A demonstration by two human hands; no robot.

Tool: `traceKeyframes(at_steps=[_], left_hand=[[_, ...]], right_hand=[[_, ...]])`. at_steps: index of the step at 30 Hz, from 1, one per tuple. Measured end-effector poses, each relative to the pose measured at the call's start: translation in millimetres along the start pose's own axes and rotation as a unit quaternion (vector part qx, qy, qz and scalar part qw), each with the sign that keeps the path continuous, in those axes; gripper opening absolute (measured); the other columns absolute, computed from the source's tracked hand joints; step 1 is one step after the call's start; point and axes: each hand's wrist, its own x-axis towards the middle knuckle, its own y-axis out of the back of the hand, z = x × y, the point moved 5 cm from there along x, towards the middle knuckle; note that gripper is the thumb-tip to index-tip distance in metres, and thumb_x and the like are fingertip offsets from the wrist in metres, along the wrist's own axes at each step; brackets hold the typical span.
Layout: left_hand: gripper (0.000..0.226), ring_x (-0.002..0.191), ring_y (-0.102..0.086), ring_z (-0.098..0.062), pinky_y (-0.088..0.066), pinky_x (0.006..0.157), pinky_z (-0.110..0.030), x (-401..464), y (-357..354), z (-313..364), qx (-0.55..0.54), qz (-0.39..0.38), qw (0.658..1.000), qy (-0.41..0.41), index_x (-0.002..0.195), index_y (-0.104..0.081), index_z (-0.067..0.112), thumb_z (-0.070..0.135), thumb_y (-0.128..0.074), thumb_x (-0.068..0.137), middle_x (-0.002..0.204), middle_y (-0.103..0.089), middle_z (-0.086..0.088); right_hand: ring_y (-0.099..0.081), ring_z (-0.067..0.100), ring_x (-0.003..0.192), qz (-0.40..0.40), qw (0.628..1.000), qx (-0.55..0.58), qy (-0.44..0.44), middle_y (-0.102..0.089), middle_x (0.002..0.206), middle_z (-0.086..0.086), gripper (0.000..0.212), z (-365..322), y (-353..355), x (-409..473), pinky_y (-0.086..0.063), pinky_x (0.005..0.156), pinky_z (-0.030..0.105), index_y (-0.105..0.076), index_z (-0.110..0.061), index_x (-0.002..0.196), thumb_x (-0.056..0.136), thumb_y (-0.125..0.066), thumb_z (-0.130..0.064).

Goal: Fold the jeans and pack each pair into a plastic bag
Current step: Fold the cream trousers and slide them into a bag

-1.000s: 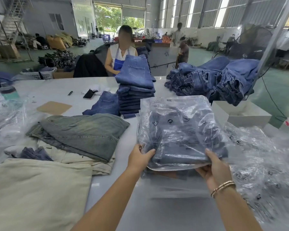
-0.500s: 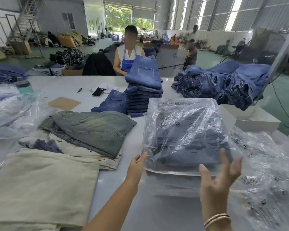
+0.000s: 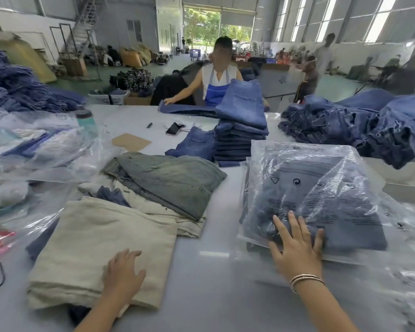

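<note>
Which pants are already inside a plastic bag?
The dark blue jeans under the right hand are sealed in clear plastic. The beige pants by the left hand and the grey-green jeans lie bare.

On the pale worktop (image 3: 201, 271) a phone (image 3: 174, 128) lies toward twelve o'clock, a pen (image 3: 149, 125) just at its nine, a brown card sheet (image 3: 131, 141) toward eleven, and a teal bottle (image 3: 86, 122) stands further toward ten.
</note>
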Motion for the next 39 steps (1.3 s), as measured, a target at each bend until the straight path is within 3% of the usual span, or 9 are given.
traceKeyframes(at_steps=[7, 13, 19, 23, 26, 31, 33, 36, 39], left_hand=[[0.107, 0.147, 0.009, -0.023, -0.015, 0.114, -0.058, -9, -14, -73, 0.078, -0.084, 0.993, -0.027, 0.15, 0.006, 0.039, 0.072, -0.059, 0.071, 0.159, 0.016, 0.007], [0.12, 0.145, 0.002, -0.041, -0.002, 0.101, -0.075, -10, -23, -57, 0.211, -0.064, 0.975, -0.016, 0.152, 0.004, 0.029, 0.069, -0.062, 0.061, 0.159, 0.01, -0.013], [0.133, 0.108, -0.058, -0.051, -0.041, 0.078, -0.074, -13, -23, -36, 0.164, -0.039, 0.977, -0.133, 0.125, -0.063, 0.021, 0.05, -0.086, -0.003, 0.128, -0.058, -0.024], [0.139, 0.102, -0.065, -0.041, -0.05, 0.067, -0.065, -2, -12, -38, 0.138, -0.017, 0.977, -0.159, 0.137, -0.036, 0.038, 0.069, -0.076, 0.008, 0.13, -0.05, -0.014], [0.122, 0.094, -0.068, -0.041, -0.051, 0.06, -0.062, 2, -9, -37, 0.161, -0.02, 0.972, -0.169, 0.117, -0.067, 0.033, 0.062, -0.08, -0.001, 0.118, -0.065, -0.017], [0.071, 0.094, -0.068, -0.025, -0.055, 0.069, -0.043, 13, 16, -32, 0.14, 0.0, 0.976, -0.166, 0.111, -0.069, 0.039, 0.036, -0.089, 0.043, 0.113, -0.068, 0.001], [0.051, 0.104, -0.06, -0.019, -0.046, 0.078, -0.031, 27, 31, -41, 0.031, 0.024, 0.993, -0.116, 0.127, -0.053, 0.04, 0.022, -0.061, 0.08, 0.119, -0.063, 0.008], [0.046, 0.093, -0.061, -0.027, -0.044, 0.071, -0.032, 42, 43, -55, -0.123, 0.033, 0.991, -0.048, 0.12, -0.056, 0.035, 0.009, -0.05, 0.083, 0.102, -0.068, 0.0], [0.046, 0.086, -0.059, -0.024, -0.046, 0.071, -0.033, 44, 52, -63, -0.252, 0.04, 0.966, -0.028, 0.102, -0.059, 0.039, 0.001, -0.048, 0.08, 0.092, -0.068, 0.003]], right_hand=[[0.008, 0.017, 0.146, -0.005, 0.999, -0.014, -0.032, 0.003, 0.16, -0.006, 0.065, -9, 1, 1, 0.011, 0.114, 0.054, -0.012, -0.043, 0.148, 0.092, -0.045, -0.05], [-0.033, 0.04, 0.134, 0.179, 0.97, 0.141, 0.083, -0.048, 0.138, 0.024, 0.047, -77, 11, -31, 0.005, 0.115, 0.044, -0.066, -0.01, 0.116, 0.075, -0.054, -0.03], [0.008, 0.025, 0.147, -0.205, 0.949, 0.16, 0.179, -0.003, 0.158, 0.0, 0.05, -173, -98, -87, 0.005, 0.116, 0.041, -0.038, -0.037, 0.139, 0.091, -0.051, -0.033], [-0.002, 0.016, 0.147, -0.363, 0.905, 0.164, 0.149, -0.007, 0.158, -0.004, 0.051, -197, -141, -113, -0.006, 0.117, 0.034, -0.03, -0.042, 0.141, 0.093, -0.048, -0.036], [-0.032, 0.018, 0.138, -0.433, 0.865, 0.248, 0.055, -0.03, 0.149, 0.008, 0.043, -196, -155, -124, -0.023, 0.109, 0.017, -0.036, -0.021, 0.14, 0.098, -0.045, -0.022], [-0.053, 0.027, 0.063, -0.39, 0.857, 0.337, -0.011, -0.05, 0.079, 0.019, 0.03, -211, -190, -138, -0.037, 0.069, 0.022, -0.051, 0.015, 0.118, 0.092, -0.038, 0.014], [-0.046, 0.038, 0.072, -0.367, 0.837, 0.379, -0.147, -0.052, 0.089, 0.037, 0.03, -223, -206, -136, -0.035, 0.075, 0.037, -0.048, 0.026, 0.112, 0.086, -0.033, 0.027], [-0.05, 0.019, 0.093, -0.442, 0.737, 0.468, -0.205, -0.057, 0.121, 0.024, 0.038, -259, -217, -136, -0.046, 0.076, 0.018, -0.046, 0.001, 0.132, 0.094, -0.05, -0.005], [-0.053, 0.021, 0.093, -0.432, 0.724, 0.489, -0.225, -0.061, 0.109, 0.014, 0.037, -277, -211, -116, -0.045, 0.074, 0.024, -0.052, -0.006, 0.13, 0.094, -0.054, -0.014]])
